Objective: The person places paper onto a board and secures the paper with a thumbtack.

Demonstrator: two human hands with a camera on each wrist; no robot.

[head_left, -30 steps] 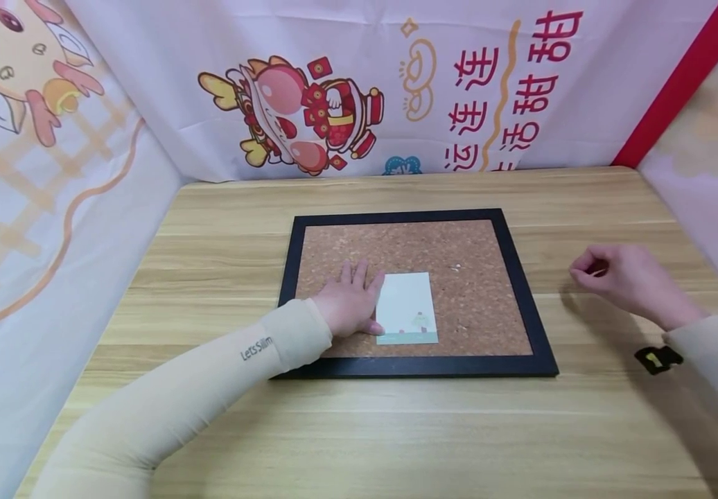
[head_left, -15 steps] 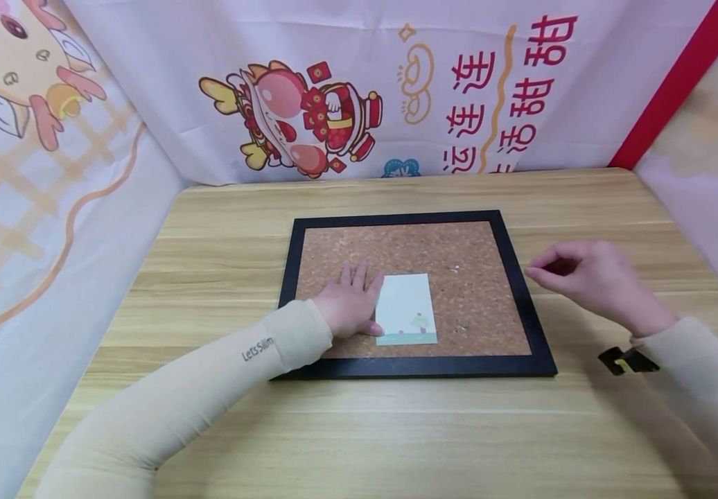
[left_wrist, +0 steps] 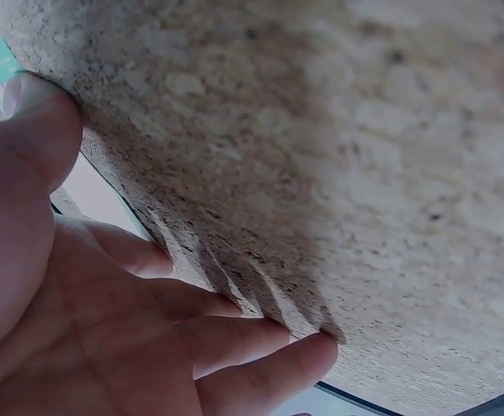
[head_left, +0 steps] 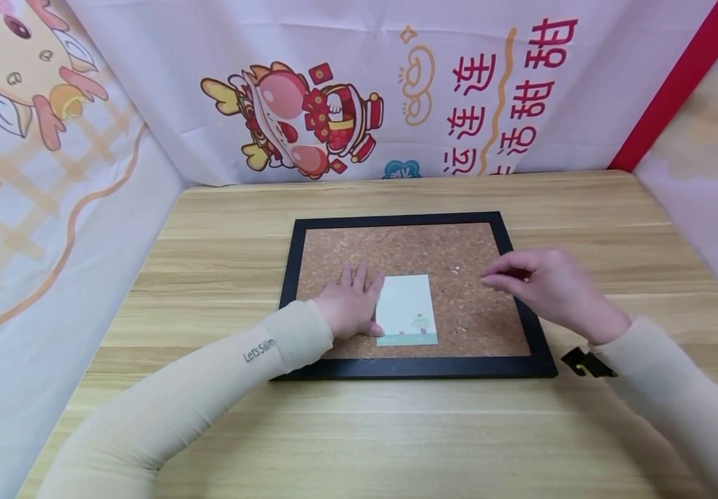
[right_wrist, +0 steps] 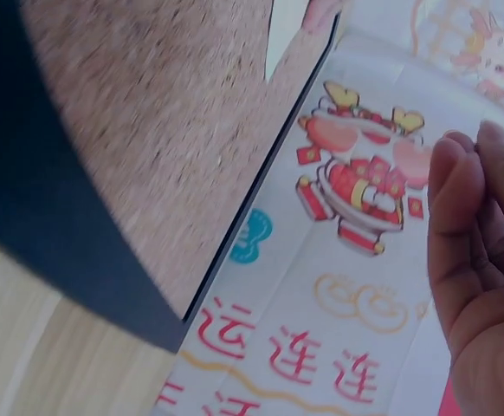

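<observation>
A cork board (head_left: 390, 242) in a black frame lies on the wooden table. Toward its lower middle sits a white note sheet (head_left: 405, 305) with a green printed bottom edge. My left hand (head_left: 345, 305) rests spread on the cork, thumb and index finger at the note's left side; the left wrist view shows the fingertips (left_wrist: 328, 340) touching the cork. Over the board's right side hovers my right hand (head_left: 546, 287), thumb and index finger pinched together at the tips. What they pinch is too small to tell, largely hidden by the fingers.
Two tiny shiny bits, one upper (head_left: 457, 269) and one lower (head_left: 463, 328), lie on the cork right of the note. Printed white cloth (head_left: 346, 28) hangs behind the table and at both sides. A black wrist-camera piece (head_left: 586, 363) hangs below my right wrist.
My right hand has moved left from the bare table, across the frame's right edge, to above the cork, still pinching. The left hand and note have stayed in place.
</observation>
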